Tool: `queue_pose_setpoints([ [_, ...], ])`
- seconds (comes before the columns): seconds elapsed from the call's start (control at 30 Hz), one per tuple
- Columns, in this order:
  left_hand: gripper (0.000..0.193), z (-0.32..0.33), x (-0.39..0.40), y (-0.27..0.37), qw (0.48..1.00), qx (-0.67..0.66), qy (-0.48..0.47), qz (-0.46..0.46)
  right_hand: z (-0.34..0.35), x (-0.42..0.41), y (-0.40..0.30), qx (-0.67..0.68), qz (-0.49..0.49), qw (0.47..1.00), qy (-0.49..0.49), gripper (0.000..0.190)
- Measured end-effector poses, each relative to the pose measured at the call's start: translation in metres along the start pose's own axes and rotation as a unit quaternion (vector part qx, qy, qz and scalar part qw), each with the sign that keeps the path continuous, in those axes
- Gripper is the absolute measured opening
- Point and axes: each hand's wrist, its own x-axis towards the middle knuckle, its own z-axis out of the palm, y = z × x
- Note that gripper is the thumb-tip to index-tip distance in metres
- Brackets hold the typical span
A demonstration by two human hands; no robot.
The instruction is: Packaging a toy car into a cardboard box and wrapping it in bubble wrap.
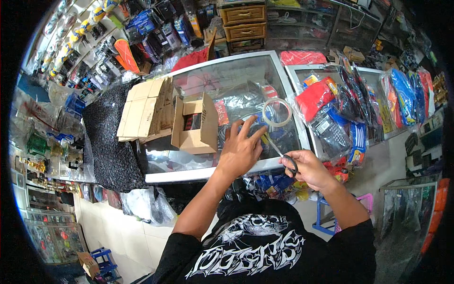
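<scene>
My right hand (308,169) grips a pair of scissors (273,145) by its black handles, the blades pointing up and left over the glass counter. My left hand (243,147) hovers or rests just left of the blades with its fingers apart; whether it touches the glass is hard to tell. Just beyond its fingertips is a roll of clear tape (289,115). An open cardboard box (195,138) stands left of my left hand, flaps raised, with something dark and red inside. Beside it is a stack of flattened cardboard boxes (142,106).
The glass counter (184,176) has a white frame. Black bubble wrap (110,142) drapes over its left end. Bagged sportswear (315,97) is heaped on the right. Wooden drawers (244,23) stand behind. A blue plastic stool (322,216) is below at right.
</scene>
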Motion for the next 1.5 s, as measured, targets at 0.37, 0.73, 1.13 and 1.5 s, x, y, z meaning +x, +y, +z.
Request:
queue_pose_setpoints([
  [0.37,0.049,0.0,0.0,0.002,1.0,-0.003,-0.007,0.015,-0.004,-0.009,0.007,-0.019,-0.006,0.998,-0.051,0.031],
  [0.73,0.034,0.001,-0.002,0.006,0.997,-0.038,0.066,-0.015,-0.039,-0.021,-0.028,-0.136,-0.118,0.982,0.049,0.021],
  [1.13,0.047,0.02,0.008,0.044,0.998,-0.051,0.023,-0.005,-0.019,0.095,-0.019,-0.436,-0.368,0.735,0.368,0.045],
  [1.5,0.041,-0.014,0.016,0.017,0.972,0.117,-0.113,0.171,-0.015,0.094,-0.017,-0.498,-0.367,0.696,0.363,0.045],
])
